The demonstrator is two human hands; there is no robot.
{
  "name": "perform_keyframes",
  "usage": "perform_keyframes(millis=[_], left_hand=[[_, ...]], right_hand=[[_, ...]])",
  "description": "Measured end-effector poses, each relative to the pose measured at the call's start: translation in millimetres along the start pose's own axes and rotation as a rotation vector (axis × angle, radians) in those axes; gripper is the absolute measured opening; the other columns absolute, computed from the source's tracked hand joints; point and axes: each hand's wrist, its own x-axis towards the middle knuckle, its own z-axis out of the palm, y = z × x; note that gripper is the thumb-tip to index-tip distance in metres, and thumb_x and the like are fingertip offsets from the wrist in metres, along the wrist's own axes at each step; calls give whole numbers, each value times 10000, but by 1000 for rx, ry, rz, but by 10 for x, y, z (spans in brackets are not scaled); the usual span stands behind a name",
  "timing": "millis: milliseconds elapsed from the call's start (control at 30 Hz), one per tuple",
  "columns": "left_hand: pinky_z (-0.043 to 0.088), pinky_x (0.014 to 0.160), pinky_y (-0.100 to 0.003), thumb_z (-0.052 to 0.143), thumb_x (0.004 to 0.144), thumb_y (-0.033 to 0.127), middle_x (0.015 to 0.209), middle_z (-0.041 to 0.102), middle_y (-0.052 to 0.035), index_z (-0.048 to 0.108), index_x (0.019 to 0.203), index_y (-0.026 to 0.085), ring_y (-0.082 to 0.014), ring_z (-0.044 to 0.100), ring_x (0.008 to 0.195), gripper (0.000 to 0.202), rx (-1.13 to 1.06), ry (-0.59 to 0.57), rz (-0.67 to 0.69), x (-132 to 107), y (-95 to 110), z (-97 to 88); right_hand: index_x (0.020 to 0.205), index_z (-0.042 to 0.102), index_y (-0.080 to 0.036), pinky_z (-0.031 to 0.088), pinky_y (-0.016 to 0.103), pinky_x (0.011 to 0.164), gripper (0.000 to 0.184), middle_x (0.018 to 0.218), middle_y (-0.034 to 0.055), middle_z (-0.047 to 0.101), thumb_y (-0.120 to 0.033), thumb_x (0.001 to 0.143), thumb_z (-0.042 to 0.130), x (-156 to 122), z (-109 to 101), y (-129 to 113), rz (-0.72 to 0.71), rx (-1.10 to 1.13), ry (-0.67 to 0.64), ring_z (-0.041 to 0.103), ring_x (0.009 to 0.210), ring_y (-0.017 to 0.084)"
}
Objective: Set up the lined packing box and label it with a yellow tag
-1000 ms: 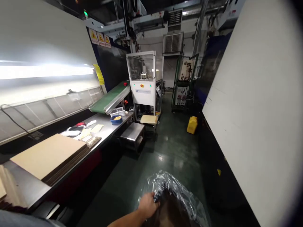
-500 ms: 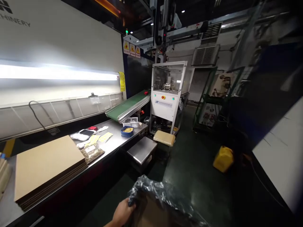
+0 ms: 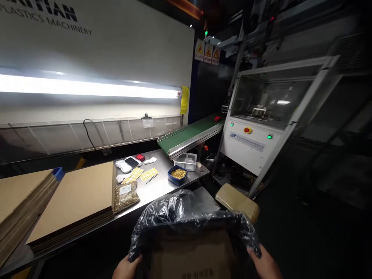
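The right hand [image 3: 265,263] has appeared, gripping the plastic-lined box [image 3: 200,221].

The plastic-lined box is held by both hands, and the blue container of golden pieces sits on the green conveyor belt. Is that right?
The blue container sits on the metal table, not the green conveyor belt; the head view shows it. The left hand and right hand do hold the plastic-lined box.

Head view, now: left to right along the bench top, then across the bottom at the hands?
Bench: left cardboard stack, right cardboard stack, bag of small brass-coloured pieces, right yellow sticker sheet, blue tray. Bottom: left hand, film-draped container, right hand.
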Motion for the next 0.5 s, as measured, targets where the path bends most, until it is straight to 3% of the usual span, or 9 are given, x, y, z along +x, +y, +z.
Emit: perform_keyframes(millis=[167, 267, 400, 500], left_hand=[[506, 883, -340, 441, 884, 471, 1028, 753, -77, 701, 1078, 153, -301, 669, 1065, 454, -54, 29, -137, 669, 211, 199], [508, 882, -349, 441, 886, 486, 1095, 732, -100, 681, 1127, 144, -310, 659, 1077, 482, -68, 50, -203, 995, 357, 369], [500, 899, -361, 449, 883, 446, 1120, 717, -134, 658, 1168, 116, -323, 647, 1089, 483, -74, 71, -280, 1386, 512, 638], [496, 907, -349, 427, 892, 446, 1133, 712, -121, 646, 1172, 119, -313, 639, 1111, 483, -75, 81, -307, 1586, 592, 764]], right_hand=[[1124, 628, -172, 498, 445, 958, 498, 1126, 194, 706, -475, 773, 446, 1389, 507, -880, -101, -98, -128, 645, 1110, 365], [1172, 597, -140, 483, 451, 938, 497, 1134, 212, 696, -446, 823, 419, 2056, 849, -1253, -171, -149, -197, 646, 1087, 373], [1135, 616, -177, 503, 353, 892, 410, 1069, 150, 730, -401, 854, 418, 2701, 1355, -1489, -247, -167, -302, 677, 1037, 294], [1201, 588, -154, 504, 353, 883, 453, 1080, 163, 725, -406, 872, 406, 2984, 1639, -1516, -253, -202, -335, 678, 1044, 293]])
